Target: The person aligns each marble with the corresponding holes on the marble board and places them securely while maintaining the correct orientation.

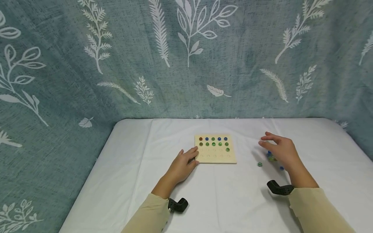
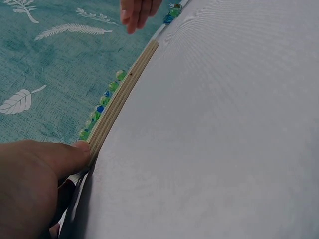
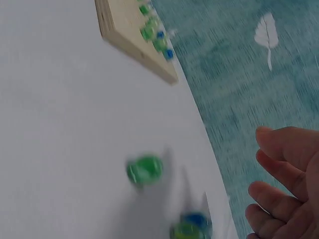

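Observation:
A square wooden board point(image 1: 215, 158) lies on the white table, its two far rows of holes filled with green, blue and one red marble point(image 1: 213, 141). My left hand point(image 1: 186, 161) rests flat on the cloth, fingertips touching the board's left edge point(image 2: 117, 102). My right hand point(image 1: 276, 147) hovers with relaxed, empty fingers point(image 3: 284, 184) over several loose marbles right of the board. One green marble point(image 1: 260, 164) lies apart from the rest; the right wrist view shows a green marble point(image 3: 144, 169) and a blue-green pair point(image 3: 192, 226), all blurred.
The white cloth-covered table point(image 1: 233, 200) ends at a teal curtain with white leaf prints point(image 1: 186, 64) behind and at the left. The board's two near rows of holes point(image 1: 215, 156) hold nothing except one green marble at the right end.

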Demonstrator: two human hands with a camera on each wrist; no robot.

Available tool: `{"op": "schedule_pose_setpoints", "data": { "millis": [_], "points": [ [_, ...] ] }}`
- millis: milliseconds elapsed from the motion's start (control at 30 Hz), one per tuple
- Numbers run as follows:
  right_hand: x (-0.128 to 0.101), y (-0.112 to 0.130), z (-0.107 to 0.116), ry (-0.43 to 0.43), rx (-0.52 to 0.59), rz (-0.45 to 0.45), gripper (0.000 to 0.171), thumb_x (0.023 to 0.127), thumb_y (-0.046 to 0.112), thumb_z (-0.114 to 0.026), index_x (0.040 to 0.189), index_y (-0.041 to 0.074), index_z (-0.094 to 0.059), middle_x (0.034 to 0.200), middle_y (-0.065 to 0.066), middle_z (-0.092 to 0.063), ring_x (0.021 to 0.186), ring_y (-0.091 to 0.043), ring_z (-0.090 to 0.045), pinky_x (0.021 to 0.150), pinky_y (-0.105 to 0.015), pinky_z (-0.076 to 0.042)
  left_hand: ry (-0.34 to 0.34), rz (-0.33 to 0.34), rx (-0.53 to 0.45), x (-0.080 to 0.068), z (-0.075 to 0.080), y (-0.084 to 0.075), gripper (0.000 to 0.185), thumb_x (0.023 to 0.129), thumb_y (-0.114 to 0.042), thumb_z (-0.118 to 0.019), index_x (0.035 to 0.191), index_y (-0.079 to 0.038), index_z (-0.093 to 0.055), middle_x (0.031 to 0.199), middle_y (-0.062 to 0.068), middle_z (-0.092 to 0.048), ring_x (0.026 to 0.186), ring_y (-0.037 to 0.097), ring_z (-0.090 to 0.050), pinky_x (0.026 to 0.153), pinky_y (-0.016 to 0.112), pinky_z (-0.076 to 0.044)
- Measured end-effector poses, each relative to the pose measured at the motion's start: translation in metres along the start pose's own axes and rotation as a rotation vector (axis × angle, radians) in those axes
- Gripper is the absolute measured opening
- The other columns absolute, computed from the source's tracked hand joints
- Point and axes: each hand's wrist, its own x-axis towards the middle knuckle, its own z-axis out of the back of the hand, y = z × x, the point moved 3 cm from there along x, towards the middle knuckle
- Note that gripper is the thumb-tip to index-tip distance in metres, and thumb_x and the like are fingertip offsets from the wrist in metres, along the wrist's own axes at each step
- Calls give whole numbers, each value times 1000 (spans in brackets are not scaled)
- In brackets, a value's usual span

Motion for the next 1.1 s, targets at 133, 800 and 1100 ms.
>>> {"op": "schedule_pose_setpoints", "data": {
  "millis": [133, 800, 1100],
  "points": [
    [-1, -19, 15, -1, -11, -75, 71, 92, 62, -55, 133, 4, -58, 163, -9, -22, 149, -47, -8, 113, -72, -19, 0, -12, -7, -1, 0, 0, 49, 98, -23, -62, 144, -9, -51, 156, -2, -39, 143, 15, -38, 126, 42, -14],
    [-5, -68, 23, 62, 11, -26, 51, 89, 42, -71, 113, -2, -64, 161, -17, -23, 147, -49, -16, 115, -69, -17, -8, 28, -6, 0, -3, 0, 48, 99, -26, -60, 144, -12, -52, 156, -6, -39, 143, 11, -38, 127, 39, -13],
    [-7, -69, 23, 113, 3, 24, 52, 81, 38, -80, 111, -2, -64, 161, -15, -22, 150, -44, -4, 118, -68, -8, -8, 22, 2, 1, -2, -1, 49, 98, -25, -61, 144, -11, -52, 156, -4, -39, 143, 11, -37, 127, 40, -13]
  ]
}}
